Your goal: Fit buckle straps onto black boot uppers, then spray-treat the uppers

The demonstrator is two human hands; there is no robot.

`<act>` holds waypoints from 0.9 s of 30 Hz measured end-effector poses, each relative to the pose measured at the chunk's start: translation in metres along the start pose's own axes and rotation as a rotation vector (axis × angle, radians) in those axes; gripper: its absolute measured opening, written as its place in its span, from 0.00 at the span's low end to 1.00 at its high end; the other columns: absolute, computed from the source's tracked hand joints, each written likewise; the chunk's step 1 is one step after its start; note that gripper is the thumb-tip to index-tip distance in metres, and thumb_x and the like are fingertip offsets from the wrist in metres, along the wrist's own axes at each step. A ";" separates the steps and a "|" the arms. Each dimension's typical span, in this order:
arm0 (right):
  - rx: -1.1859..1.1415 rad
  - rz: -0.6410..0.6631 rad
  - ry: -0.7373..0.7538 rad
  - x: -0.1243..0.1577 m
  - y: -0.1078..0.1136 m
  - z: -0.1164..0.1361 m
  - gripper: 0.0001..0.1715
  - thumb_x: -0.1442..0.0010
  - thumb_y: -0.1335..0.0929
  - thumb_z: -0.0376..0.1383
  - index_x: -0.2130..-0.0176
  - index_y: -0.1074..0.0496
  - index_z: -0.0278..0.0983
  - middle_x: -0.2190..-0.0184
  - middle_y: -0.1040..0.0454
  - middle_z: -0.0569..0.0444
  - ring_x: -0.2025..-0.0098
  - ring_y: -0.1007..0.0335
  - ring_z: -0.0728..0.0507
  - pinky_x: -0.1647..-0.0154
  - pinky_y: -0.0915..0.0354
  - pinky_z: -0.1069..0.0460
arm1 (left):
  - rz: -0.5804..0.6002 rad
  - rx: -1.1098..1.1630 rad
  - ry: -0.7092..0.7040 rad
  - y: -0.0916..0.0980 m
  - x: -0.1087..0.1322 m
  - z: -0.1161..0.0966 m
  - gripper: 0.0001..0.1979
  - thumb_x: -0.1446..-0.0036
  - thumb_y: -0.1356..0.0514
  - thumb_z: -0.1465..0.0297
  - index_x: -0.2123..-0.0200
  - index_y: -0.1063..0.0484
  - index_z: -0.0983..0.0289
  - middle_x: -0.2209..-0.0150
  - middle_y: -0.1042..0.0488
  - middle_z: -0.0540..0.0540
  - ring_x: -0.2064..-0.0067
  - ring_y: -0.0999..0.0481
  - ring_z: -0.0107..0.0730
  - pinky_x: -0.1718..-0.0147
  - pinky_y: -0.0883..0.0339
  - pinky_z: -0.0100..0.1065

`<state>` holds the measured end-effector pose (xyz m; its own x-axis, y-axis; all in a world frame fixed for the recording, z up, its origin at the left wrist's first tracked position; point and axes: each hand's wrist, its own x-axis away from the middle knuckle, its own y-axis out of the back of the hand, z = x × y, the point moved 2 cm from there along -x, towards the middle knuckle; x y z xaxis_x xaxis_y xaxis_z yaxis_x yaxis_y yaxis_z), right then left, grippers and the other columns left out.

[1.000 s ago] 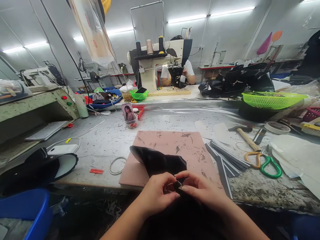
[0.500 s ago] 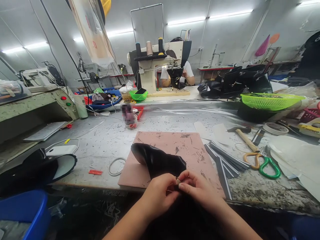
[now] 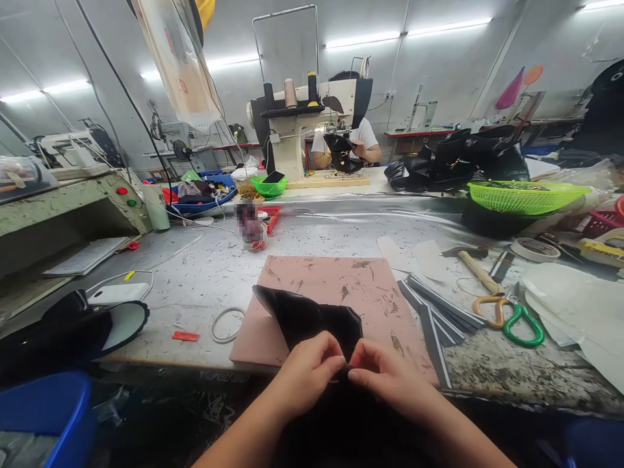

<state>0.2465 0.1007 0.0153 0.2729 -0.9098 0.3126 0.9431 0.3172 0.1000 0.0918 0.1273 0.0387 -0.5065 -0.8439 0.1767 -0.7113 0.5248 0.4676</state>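
As thumb and forefinger meet on each side, the left hand (image 3: 312,370) and right hand (image 3: 385,370) pinch what looks like the near edge of the black piece (image 3: 305,315). It rests over the board (image 3: 375,283), at 11 o'clock from the hands, its pointed end towards 10. It should handle light, pliable and somewhat slippery, best held by its edges. It looks smooth, with a soft sheen along its bends.

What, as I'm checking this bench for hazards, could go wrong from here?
The black piece extends over the pink board and might slide if the hands loosen. One dark strip ends near the front edge of the bench; the right forearm could brush it off.
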 end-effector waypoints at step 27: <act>0.164 -0.096 0.189 0.007 -0.003 -0.002 0.13 0.48 0.38 0.31 0.61 0.32 0.37 0.69 0.29 0.54 0.64 0.33 0.44 0.59 0.37 0.49 | -0.150 -0.063 0.009 -0.010 0.000 0.003 0.07 0.42 0.53 0.66 0.69 0.40 0.62 0.74 0.36 0.48 0.78 0.35 0.25 0.78 0.40 0.28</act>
<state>0.2460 0.0932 0.0148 0.2293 -0.9667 0.1140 0.9271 0.2526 0.2770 0.0977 0.1221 0.0311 -0.3924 -0.9133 0.1087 -0.7467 0.3853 0.5423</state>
